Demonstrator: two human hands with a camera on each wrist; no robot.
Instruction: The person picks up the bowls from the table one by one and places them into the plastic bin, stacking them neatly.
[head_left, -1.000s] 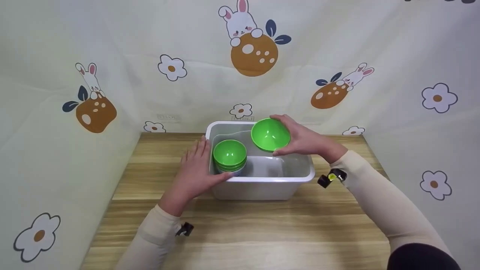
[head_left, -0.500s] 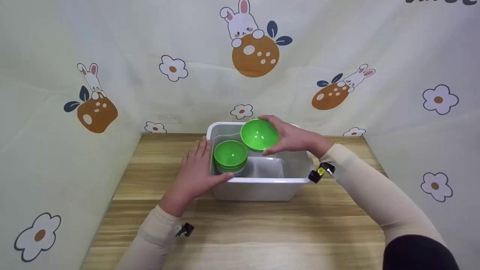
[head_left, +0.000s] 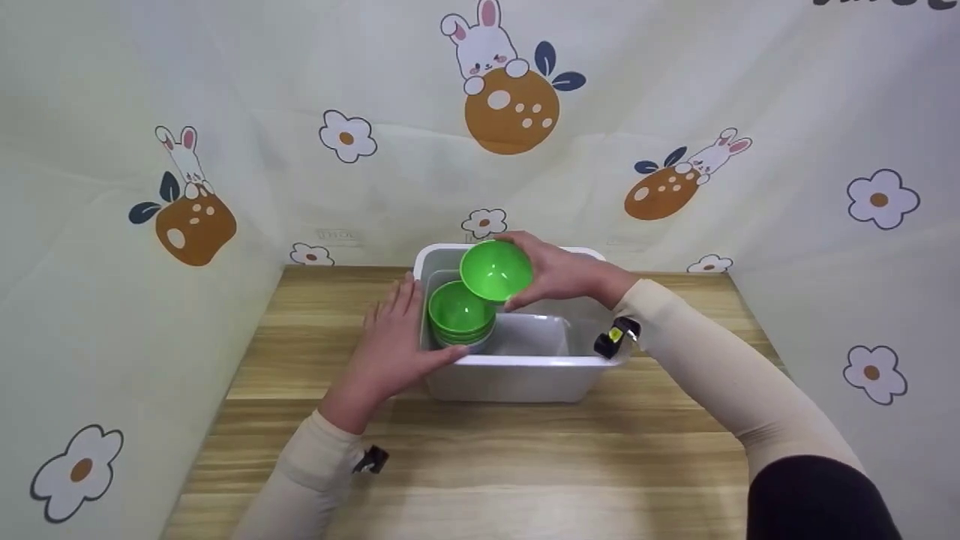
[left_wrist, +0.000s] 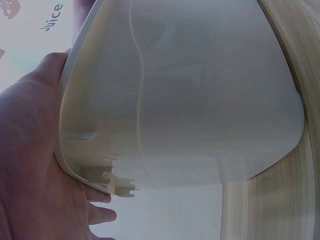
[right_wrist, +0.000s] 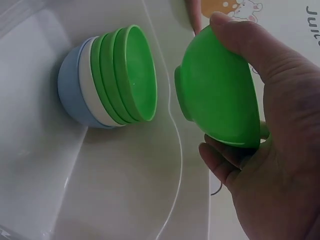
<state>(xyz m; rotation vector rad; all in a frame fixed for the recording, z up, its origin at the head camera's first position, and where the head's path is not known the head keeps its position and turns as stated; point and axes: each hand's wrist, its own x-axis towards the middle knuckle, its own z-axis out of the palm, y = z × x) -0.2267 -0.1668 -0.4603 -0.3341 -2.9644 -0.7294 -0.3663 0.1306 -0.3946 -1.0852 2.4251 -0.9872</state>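
Note:
My right hand [head_left: 559, 271] grips a green bowl [head_left: 495, 271] by its side, thumb and fingers at the rim. The bowl is tilted, its hollow toward the head camera, above the white plastic bin [head_left: 517, 382]. In the head view it overlaps the back of a bowl stack [head_left: 461, 319] in the bin's left end. The right wrist view shows three green bowls [right_wrist: 135, 75] nested over a white bowl [right_wrist: 90, 75] and a blue bowl [right_wrist: 70, 90]. My left hand [head_left: 390, 337] rests on the bin's left corner, thumb along the front rim, fingers straight along the left side.
The bin stands on a wood-grain table [head_left: 517, 472], near its back edge. A pale cloth [head_left: 390, 195] printed with rabbits and flowers rises behind and on both sides. To the right of the stack, the bin's floor [head_left: 529, 334] shows.
My right hand has carried the green bowl leftward, from over the bin's middle to the back edge of the stack. The left hand stays on the bin's corner.

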